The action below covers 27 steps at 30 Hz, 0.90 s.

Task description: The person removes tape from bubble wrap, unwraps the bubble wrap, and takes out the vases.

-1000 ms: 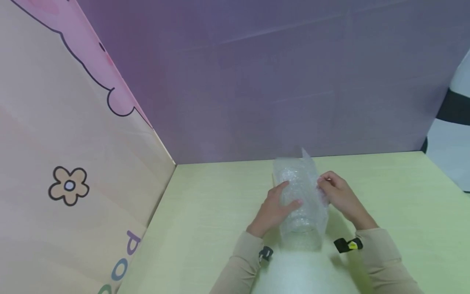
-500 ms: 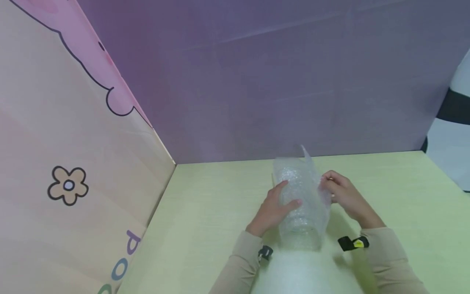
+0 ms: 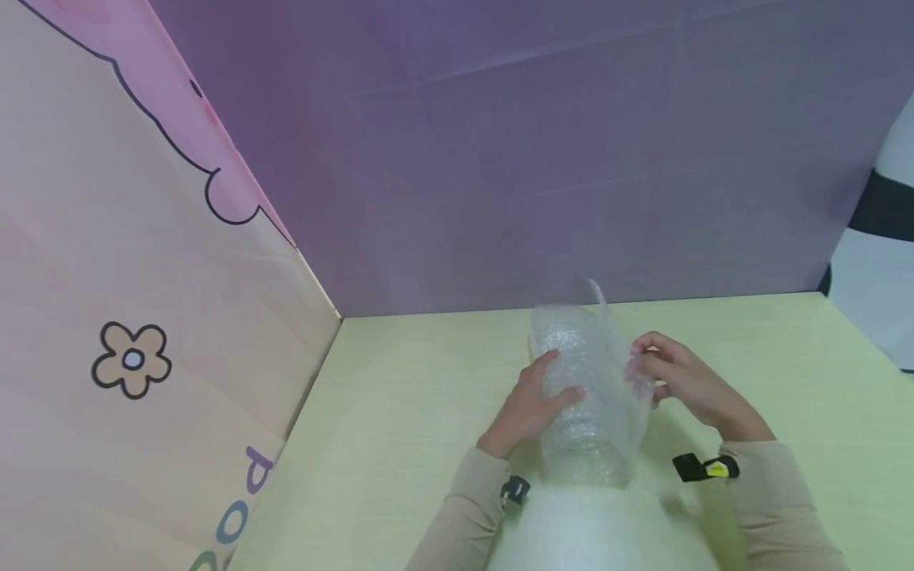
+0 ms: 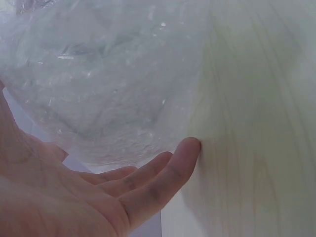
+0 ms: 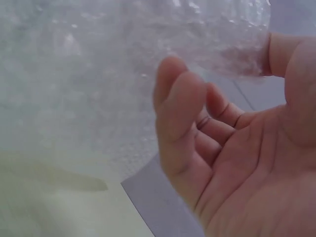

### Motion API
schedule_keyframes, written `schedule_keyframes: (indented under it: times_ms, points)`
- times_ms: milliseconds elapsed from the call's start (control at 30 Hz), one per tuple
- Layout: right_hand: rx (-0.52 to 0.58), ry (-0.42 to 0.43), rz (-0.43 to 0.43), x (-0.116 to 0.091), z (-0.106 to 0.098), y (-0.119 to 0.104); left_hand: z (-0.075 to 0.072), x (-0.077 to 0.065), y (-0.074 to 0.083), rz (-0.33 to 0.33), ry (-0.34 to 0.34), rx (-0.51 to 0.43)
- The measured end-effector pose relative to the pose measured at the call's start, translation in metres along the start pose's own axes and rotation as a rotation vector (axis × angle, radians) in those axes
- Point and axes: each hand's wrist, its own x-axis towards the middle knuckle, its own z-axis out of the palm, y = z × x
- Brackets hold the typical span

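Fingers of right hand (image 3: 678,378) pinch loose edge of bubble-wrap roll (image 3: 581,427); left hand (image 3: 526,406) rests spread on it. Wood-grain table (image 3: 414,388) lies underneath. Roll sits 4 o'clock of head-view centre, left hand at its 9, right at its 3.
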Motion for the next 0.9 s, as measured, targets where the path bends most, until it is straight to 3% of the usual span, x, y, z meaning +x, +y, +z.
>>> schedule_keyframes:
  times_ms: [433,900]
  points:
    - [-0.055,0.044,0.096,-0.010,-0.019,0.002,-0.001,-0.002,0.001,-0.033,0.002,-0.028]
    - [-0.129,0.036,0.133,-0.021,-0.038,0.001,0.000,0.000,-0.001,-0.030,-0.002,-0.035]
